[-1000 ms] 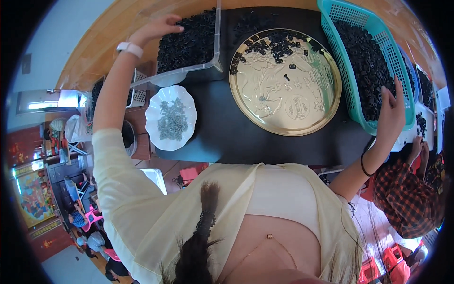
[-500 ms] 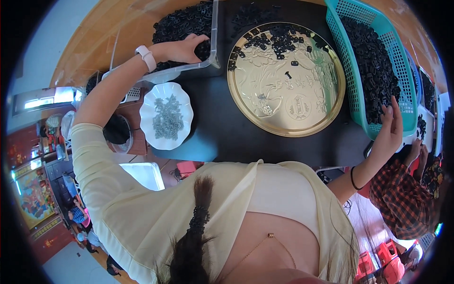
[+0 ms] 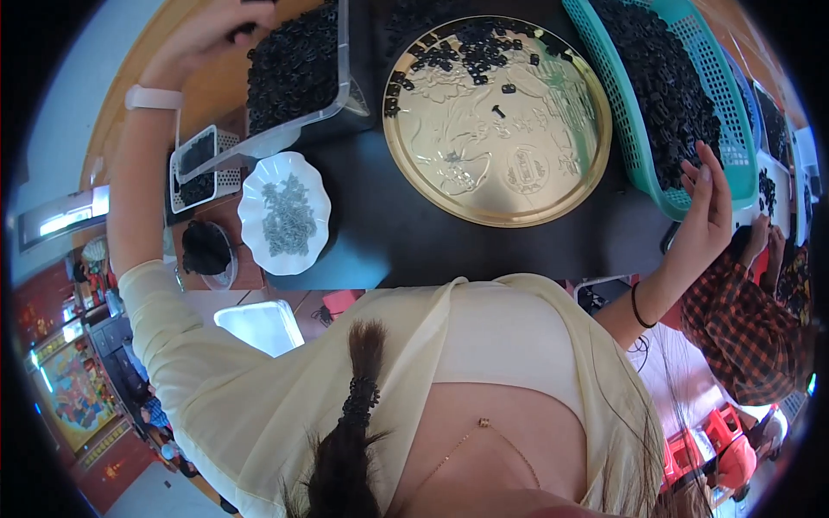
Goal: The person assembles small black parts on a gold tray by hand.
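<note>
My left hand [image 3: 207, 39] is raised at the upper left, beyond the left side of a clear plastic bin [image 3: 344, 52] heaped with small black plastic parts [image 3: 294, 73]. Its fingers curl around something black, partly cut off by the picture's edge; it looks like more of those parts. At the near right corner of a teal mesh basket [image 3: 629, 129], my right hand [image 3: 710, 194] has its fingers stretched upward with nothing visible in them. Black parts [image 3: 661, 82] fill that basket too. Between the two containers lies a round gold tray [image 3: 518, 194] with scattered black pieces [image 3: 475, 52] along its far side.
A white scalloped dish [image 3: 252, 216] holds small clear pieces. Left of it stand a white basket [image 3: 229, 180] and a round tub [image 3: 226, 268] with dark contents. At the right, a co-worker in a checked shirt [image 3: 734, 337] handles black parts.
My left hand has lifted out of the clear bin and moved left and away, now with something black in it. My right hand stays by the teal basket. The whole view has shifted slightly.
</note>
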A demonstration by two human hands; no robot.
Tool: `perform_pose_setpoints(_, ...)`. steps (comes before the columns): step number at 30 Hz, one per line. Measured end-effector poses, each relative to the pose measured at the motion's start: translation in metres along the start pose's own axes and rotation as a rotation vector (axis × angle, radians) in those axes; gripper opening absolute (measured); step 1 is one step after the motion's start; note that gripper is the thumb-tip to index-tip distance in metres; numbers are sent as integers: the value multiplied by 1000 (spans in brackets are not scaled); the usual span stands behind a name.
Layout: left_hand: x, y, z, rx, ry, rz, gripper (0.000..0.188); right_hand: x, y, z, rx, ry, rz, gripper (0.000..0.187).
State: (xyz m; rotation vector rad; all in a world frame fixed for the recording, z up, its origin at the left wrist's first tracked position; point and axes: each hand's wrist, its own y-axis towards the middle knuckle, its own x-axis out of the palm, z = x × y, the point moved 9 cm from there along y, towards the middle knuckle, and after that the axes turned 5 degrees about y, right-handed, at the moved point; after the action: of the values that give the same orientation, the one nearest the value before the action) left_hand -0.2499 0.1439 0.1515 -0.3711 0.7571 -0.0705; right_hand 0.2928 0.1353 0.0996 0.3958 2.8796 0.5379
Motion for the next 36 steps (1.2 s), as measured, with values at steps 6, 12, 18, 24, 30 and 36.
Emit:
perform_pose_setpoints(6,91,40,110,60,144,-202,18,37,-36,-20,53,156,-135,21)
perform_pose_setpoints(12,237,95,129,98,454,-621,23,96,-85,13,311,245,-497,20)
perform_pose_setpoints(18,277,139,101,251,800,-567,37,112,-81,26,273,15,-608,20)
perform_pose_setpoints(24,258,113,128,136,521,-506,62,156,-46,40,-236,-161,-688,24)
perform_pose_setpoints(30,238,103,113,134,373,-591,54,243,-74,32,-542,-102,-945,30)
perform_pose_setpoints(36,219,108,118,364,434,-447,42,297,-83,37,-629,-413,-719,38)
